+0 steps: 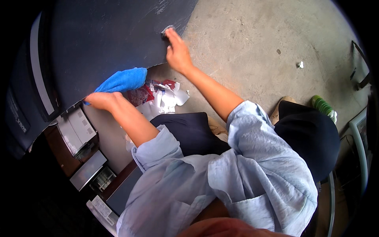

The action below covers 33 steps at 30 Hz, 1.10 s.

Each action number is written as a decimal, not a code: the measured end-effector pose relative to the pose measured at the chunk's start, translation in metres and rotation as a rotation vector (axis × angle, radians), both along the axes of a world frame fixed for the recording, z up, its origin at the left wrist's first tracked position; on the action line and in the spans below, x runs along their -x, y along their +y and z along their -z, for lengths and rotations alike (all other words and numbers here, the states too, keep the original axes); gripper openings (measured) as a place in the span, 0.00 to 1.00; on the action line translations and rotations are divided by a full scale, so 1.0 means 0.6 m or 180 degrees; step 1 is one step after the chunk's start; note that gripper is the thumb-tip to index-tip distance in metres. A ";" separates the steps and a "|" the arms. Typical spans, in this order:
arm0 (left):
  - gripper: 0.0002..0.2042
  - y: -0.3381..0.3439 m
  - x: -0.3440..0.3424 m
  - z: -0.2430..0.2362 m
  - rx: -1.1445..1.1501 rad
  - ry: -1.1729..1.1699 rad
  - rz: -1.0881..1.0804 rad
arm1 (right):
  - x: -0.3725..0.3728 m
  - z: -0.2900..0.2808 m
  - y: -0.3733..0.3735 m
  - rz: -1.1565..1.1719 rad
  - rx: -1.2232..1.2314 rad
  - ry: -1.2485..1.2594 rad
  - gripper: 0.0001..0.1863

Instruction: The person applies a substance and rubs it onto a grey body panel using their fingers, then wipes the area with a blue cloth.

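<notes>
A large dark panel (106,35) with a scuffed surface fills the upper left. My right hand (179,55) reaches up to its right-hand edge. Under those fingertips is a small greyish, shiny piece (167,30), pressed against the panel; its kind is not clear. At the panel's near edge is my left hand (104,100), its fingers partly hidden. A blue cloth (124,80) runs from this hand along the edge, and a bit of blue shows on the hand's other side.
Crumpled white paper (167,98) and red packaging (149,93) lie on the concrete floor (252,47) below the panel. A white scrap (300,64) and a green bottle (321,104) are farther right. White boxy equipment (77,128) stands at the lower left.
</notes>
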<state>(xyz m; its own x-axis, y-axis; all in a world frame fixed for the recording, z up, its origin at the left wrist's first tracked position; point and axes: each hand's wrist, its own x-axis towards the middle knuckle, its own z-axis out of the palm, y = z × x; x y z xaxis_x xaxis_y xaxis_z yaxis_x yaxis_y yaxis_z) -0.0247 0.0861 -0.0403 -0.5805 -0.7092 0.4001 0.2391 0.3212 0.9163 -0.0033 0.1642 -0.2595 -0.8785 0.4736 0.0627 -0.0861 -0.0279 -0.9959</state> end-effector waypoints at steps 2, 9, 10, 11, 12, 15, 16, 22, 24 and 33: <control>0.29 -0.006 0.018 0.017 -0.0054 -0.0049 0.0193 | 0.004 0.000 0.013 0.0089 0.0097 -0.0070 0.28; 0.28 -0.008 0.010 0.006 0.0116 0.0058 0.0210 | 0.037 0.014 0.031 0.0211 0.0344 0.0010 0.29; 0.28 -0.001 0.009 0.007 0.0094 0.0009 0.0192 | 0.019 -0.005 0.021 0.0057 0.0387 -0.0031 0.29; 0.28 0.006 0.008 0.007 0.0072 -0.0043 0.0176 | 0.013 -0.019 0.015 0.0023 0.0383 -0.0095 0.29; 0.28 0.009 0.004 0.003 0.0072 -0.0084 0.0144 | 0.010 -0.029 0.011 -0.0027 0.0399 -0.0149 0.29; 0.28 0.007 0.002 -0.001 -0.0024 -0.0080 0.0048 | 0.049 0.013 0.040 -0.0008 0.0638 -0.0131 0.29; 0.28 0.002 0.005 0.001 -0.0065 -0.0043 0.0065 | 0.060 0.017 0.052 0.0238 0.0640 -0.0321 0.30; 0.28 0.002 0.010 0.007 -0.0045 0.0032 0.0105 | 0.023 -0.041 0.022 -0.0044 0.0377 -0.0129 0.31; 0.28 -0.015 -0.003 -0.002 -0.0076 0.0119 0.0033 | 0.036 -0.036 0.017 -0.0007 0.0212 -0.0097 0.31; 0.26 -0.006 -0.010 -0.008 -0.0139 0.0140 -0.0079 | 0.018 -0.063 0.011 -0.0194 0.0475 0.0051 0.32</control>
